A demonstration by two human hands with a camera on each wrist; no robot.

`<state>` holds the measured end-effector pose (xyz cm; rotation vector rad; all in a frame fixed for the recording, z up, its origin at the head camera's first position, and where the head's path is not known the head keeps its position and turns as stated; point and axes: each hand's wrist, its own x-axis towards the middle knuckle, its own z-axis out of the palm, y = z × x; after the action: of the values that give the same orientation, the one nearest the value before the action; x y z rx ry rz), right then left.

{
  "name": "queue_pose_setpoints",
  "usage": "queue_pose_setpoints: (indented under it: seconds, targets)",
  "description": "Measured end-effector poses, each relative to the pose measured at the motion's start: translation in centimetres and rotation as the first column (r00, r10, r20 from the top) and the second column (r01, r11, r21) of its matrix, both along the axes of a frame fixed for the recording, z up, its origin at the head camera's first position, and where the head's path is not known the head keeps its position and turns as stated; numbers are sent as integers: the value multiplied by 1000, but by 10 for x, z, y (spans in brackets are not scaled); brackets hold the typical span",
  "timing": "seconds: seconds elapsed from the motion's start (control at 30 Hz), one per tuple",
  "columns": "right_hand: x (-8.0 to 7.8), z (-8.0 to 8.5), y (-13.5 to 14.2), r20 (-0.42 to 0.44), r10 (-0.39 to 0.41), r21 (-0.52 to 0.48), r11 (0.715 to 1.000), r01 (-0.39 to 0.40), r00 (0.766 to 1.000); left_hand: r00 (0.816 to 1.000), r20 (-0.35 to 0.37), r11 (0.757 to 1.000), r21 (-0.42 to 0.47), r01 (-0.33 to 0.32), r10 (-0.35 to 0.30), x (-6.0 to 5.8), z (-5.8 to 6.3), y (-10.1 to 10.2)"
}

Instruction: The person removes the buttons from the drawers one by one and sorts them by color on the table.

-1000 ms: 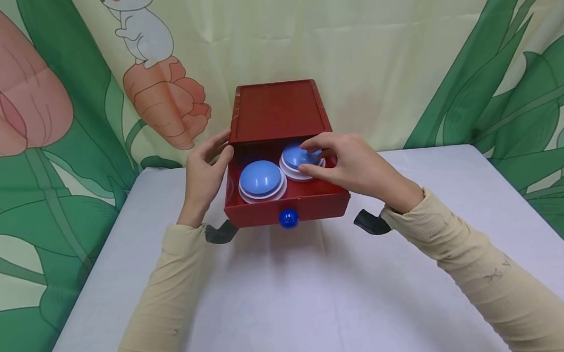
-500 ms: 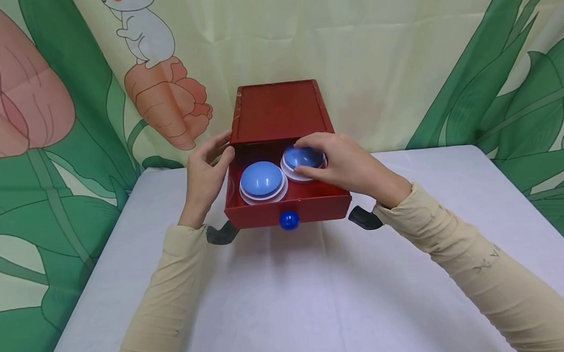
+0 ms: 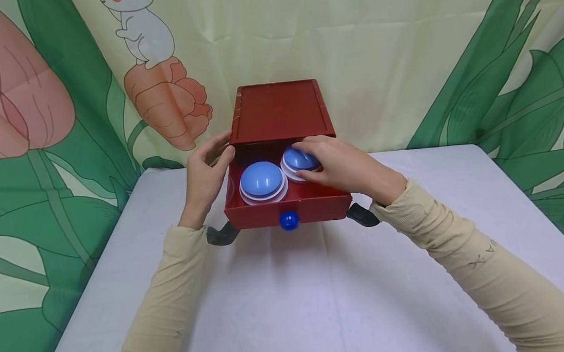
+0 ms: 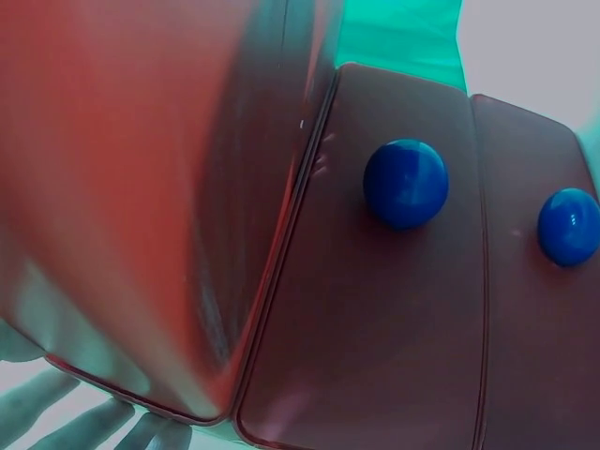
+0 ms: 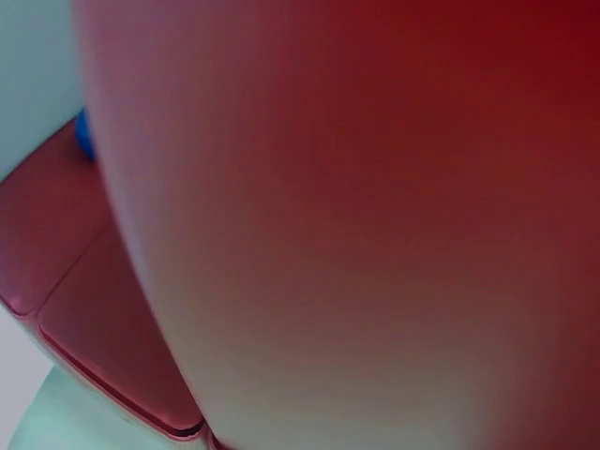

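Shifted slightly leftward since a second ago: right hand (image 3: 336,161) plus beige right sleeve (image 3: 458,252), now farther over right blue dome (image 3: 296,158). Same spot as before: left hand (image 3: 206,173), left blue dome (image 3: 261,179).

Head view: right blue dome pinched by right hand, fingers curled over top, thumb at near edge; partly hidden. Sitting on white base (image 3: 288,173) inside pulled-out red drawer (image 3: 317,210), toward back right, close beside left blue dome; contact between bases unclear. Blue knob (image 3: 289,221) on drawer front, red cabinet (image 3: 281,112) behind. Left hand resting against left side, thumb and fingers spread apart. Black pieces (image 3: 223,234) near both wrists. White-covered table (image 3: 288,303) below, printed curtain (image 3: 377,75) behind, with rabbit (image 3: 152,39) on carrot (image 3: 163,108).

Left wrist view: glossy red surface (image 4: 141,178) close up, left fingers (image 4: 80,433) along lower edge, gaps between them. To its right, two dark red drawer fronts (image 4: 366,328) side by side at this angle, with near knob (image 4: 406,184) and far knob (image 4: 569,227), both blue.

Right wrist view: mostly blurred red-to-pink surface (image 5: 328,234), too close to make out; can't judge fingers from here. At left, red panels (image 5: 112,328) and sliver of blue (image 5: 85,136).
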<state>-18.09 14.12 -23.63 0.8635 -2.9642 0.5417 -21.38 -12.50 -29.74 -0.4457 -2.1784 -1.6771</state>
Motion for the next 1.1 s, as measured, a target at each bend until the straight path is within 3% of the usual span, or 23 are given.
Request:
queue_pose_setpoints:
  seconds: [0.23, 0.73, 1.1]
  targets:
    - [1, -1, 0, -32, 11, 72, 997, -9, 999, 1000, -3, 1000, 11, -5, 5, -1, 0, 1]
    - [6, 2, 4, -24, 28, 32, 999, -27, 999, 999, -10, 999, -39, -35, 35, 1, -1, 0]
    - [5, 1, 0, -35, 43, 168, 985, -36, 998, 999, -5, 999, 17, -46, 46, 0, -2, 4]
